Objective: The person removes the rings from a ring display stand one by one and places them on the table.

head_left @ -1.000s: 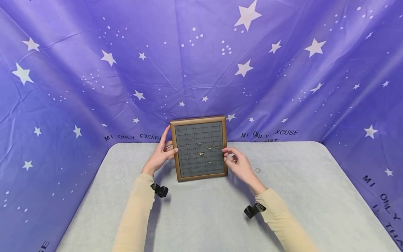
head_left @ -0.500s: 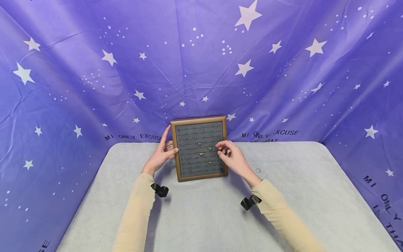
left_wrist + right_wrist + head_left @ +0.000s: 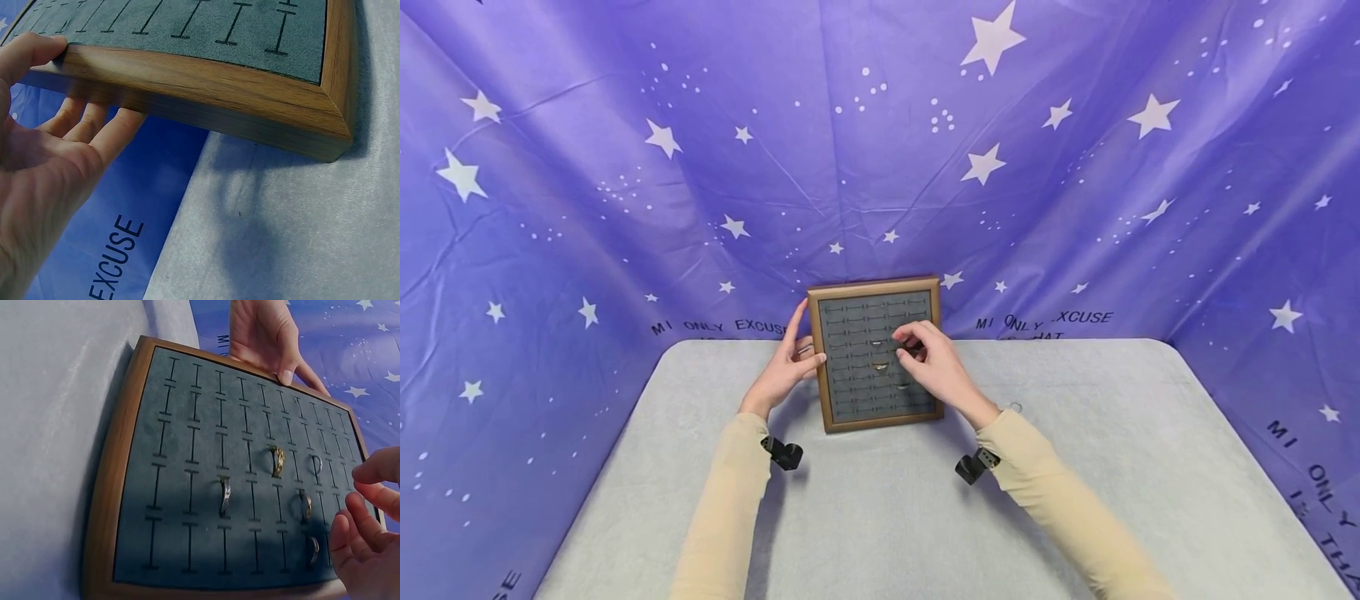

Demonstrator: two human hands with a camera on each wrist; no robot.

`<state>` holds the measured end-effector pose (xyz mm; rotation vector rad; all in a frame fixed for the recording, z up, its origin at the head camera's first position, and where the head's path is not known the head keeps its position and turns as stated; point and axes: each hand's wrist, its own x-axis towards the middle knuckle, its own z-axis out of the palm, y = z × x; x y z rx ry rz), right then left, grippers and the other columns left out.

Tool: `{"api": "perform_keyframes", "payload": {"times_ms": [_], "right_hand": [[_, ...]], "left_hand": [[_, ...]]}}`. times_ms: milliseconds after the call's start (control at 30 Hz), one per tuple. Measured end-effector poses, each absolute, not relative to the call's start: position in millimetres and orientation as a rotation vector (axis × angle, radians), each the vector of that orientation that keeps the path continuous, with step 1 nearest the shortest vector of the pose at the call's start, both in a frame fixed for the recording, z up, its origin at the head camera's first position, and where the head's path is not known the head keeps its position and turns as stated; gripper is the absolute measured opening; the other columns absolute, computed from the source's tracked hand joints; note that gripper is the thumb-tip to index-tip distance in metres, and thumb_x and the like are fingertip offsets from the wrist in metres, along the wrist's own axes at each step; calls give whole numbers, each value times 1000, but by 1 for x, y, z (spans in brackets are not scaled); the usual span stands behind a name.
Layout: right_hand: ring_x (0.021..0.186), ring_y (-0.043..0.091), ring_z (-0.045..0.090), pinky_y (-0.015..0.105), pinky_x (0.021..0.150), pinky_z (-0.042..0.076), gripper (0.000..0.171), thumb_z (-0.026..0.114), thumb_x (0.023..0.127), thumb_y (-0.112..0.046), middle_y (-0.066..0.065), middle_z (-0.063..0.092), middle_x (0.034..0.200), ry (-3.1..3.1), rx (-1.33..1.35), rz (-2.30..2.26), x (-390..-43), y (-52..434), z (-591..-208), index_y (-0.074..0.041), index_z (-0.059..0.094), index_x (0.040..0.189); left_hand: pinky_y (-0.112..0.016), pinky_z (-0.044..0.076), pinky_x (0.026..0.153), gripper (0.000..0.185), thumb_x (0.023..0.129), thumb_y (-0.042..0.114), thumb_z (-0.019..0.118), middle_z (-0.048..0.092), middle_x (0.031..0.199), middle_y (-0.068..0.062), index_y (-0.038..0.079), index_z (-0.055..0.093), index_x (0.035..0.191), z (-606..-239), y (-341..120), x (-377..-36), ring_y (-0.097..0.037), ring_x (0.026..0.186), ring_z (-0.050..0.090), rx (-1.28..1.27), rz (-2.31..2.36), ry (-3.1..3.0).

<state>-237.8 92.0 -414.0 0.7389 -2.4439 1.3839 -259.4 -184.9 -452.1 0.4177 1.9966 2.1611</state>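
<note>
A wooden-framed ring tray [image 3: 880, 283] with grey slotted velvet stands tilted against the backdrop at the table's far edge. My left hand [image 3: 784, 365] grips its left frame edge [image 3: 206, 94], thumb on the front and fingers behind. My right hand [image 3: 917, 350] hovers over the tray's right middle, covering part of the velvet. In the right wrist view its fingers [image 3: 369, 512] are loosely curled and apart, close to the rings, with nothing seen between them. Several rings [image 3: 277, 460] sit in the slots; one [image 3: 880, 365] shows left of my right hand.
A small loose ring [image 3: 1015, 407] lies on the grey table cloth [image 3: 880, 517] right of the tray, beside my right forearm. Purple star-patterned fabric [image 3: 625, 208] closes in the back and both sides. Black camera mounts [image 3: 784, 454] hang under both wrists.
My right hand moved left from the tray's right frame edge onto the velvet among the rings. The left hand and the tray have stayed put.
</note>
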Motion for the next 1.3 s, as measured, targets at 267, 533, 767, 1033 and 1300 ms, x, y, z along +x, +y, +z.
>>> {"api": "perform_keyframes", "payload": {"times_ms": [267,533,767,1033,1300], "right_hand": [[86,19,53,30,65,47,18,65,88,-2,7,57,102,-2441,781,1316,-244,76,-419,-4,65,106],[87,21,53,33,76,47,16,68,86,-3,6,57,98,-2445,704,1174,-246,65,-427,-6,70,101],[86,19,52,33,71,47,11,73,84,-7,2,54,95,-2457,594,1076,-245,56,-428,-10,71,94],[84,18,49,33,62,44,4,71,84,-13,-1,52,91,-2420,502,999,-246,49,-434,-12,67,85],[84,17,48,31,70,44,4,68,86,-13,0,52,91,-2399,562,1089,-245,53,-437,-10,66,85]], "left_hand": [[-37,56,77,96,92,-12,53,51,128,-26,51,10,151,-454,-185,-261,-21,105,61,435,2188,1959],[-37,55,78,96,93,-12,52,48,130,-27,48,6,152,-456,-185,-261,-21,104,60,399,2178,1959],[-36,55,79,96,92,-12,53,46,132,-29,41,5,155,-434,-182,-249,-18,102,60,377,2183,1925],[-37,54,79,95,92,-11,54,45,134,-30,42,6,155,-435,-182,-249,-20,103,59,361,2174,1941],[-49,50,86,95,91,-10,55,44,134,-30,41,6,155,-433,-181,-247,-24,105,56,357,2161,1961]]}}
